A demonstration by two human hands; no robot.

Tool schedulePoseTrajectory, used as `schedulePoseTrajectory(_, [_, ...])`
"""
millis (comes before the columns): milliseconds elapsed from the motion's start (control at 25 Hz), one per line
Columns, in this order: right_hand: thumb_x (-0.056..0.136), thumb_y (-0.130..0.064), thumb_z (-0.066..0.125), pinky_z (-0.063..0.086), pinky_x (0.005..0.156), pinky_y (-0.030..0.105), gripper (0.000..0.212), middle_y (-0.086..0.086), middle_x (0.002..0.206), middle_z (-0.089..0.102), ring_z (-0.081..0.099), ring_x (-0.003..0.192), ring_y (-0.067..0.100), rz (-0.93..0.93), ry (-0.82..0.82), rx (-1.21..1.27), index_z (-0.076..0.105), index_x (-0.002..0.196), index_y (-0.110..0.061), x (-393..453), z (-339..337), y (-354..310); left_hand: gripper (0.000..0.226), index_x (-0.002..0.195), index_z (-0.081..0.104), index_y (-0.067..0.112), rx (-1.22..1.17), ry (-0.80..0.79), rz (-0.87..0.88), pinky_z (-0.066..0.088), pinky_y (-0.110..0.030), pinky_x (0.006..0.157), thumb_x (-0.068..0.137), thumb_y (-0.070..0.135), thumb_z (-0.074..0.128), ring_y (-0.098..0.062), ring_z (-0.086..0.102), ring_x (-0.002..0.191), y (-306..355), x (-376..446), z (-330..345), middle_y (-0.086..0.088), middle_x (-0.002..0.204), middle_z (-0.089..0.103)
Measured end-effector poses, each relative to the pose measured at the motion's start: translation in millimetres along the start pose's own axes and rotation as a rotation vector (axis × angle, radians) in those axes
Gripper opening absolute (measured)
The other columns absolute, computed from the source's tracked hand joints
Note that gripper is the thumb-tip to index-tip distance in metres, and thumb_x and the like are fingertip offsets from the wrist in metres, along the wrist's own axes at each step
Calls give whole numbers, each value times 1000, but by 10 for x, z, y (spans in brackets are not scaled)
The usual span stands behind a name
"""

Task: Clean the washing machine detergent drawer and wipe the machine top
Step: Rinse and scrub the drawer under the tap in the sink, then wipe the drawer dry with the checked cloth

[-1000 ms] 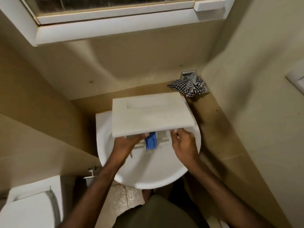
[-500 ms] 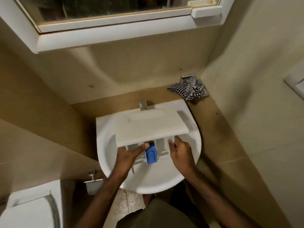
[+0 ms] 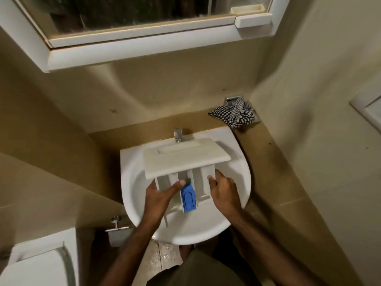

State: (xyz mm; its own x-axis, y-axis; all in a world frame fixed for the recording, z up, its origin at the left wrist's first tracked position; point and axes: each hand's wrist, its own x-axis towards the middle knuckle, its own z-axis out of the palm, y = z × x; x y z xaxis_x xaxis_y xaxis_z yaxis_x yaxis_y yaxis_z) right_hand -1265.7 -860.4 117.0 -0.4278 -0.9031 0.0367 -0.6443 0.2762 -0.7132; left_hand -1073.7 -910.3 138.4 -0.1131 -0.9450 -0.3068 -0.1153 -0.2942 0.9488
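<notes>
The white detergent drawer (image 3: 185,158) is held over the white washbasin (image 3: 237,195), its broad front panel pointing away from me. A blue insert (image 3: 188,198) sits in its middle compartment. My left hand (image 3: 159,198) grips the drawer's left side, thumb lying across a compartment beside the blue insert. My right hand (image 3: 223,191) holds the drawer's right side with fingers curled round its wall. A black-and-white checked cloth (image 3: 234,114) lies bunched on a metal holder at the back right corner.
A chrome tap (image 3: 178,134) stands behind the basin. A white-framed mirror cabinet (image 3: 144,48) overhangs the wall above. A toilet (image 3: 35,265) sits at lower left, with a paper holder (image 3: 117,227) on the wall beside it. Tiled walls close in on both sides.
The drawer has come down and closer to the basin, tilting so more of its compartments and the blue insert show. The tap behind it has come into view.
</notes>
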Motion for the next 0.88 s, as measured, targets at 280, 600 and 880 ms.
schedulePoseTrajectory(280, [107, -22, 55, 38, 60, 27, 21, -18, 62, 45, 49, 55, 3, -81, -2, 36, 64, 110, -3, 100, -151, -139, 51, 117, 70, 30, -103, -109, 64, 59, -23, 84, 70, 20, 87, -6, 73, 103, 232, 192, -165, 11, 111, 78])
schedulePoseTrajectory(600, [90, -19, 66, 51, 92, 40, 44, 9, 131, 68, 62, 121, 34, -189, 131, -431, 66, 134, -21, 1087, -1100, -220, 49, 117, 69, 24, -106, -42, 87, 61, -26, 86, 70, 22, 81, -11, 73, 104, 16, 277, -286, 9, 107, 78])
schedulePoseTrajectory(880, [87, -48, 75, 50, 98, 51, 62, 8, 145, 58, 51, 131, 39, -341, 11, -834, 57, 141, -24, 1843, -773, 255, 39, 110, 66, 24, -118, -52, 145, 58, -15, 75, 80, 1, 75, -2, 74, 96, -25, 250, -234, 20, 97, 78])
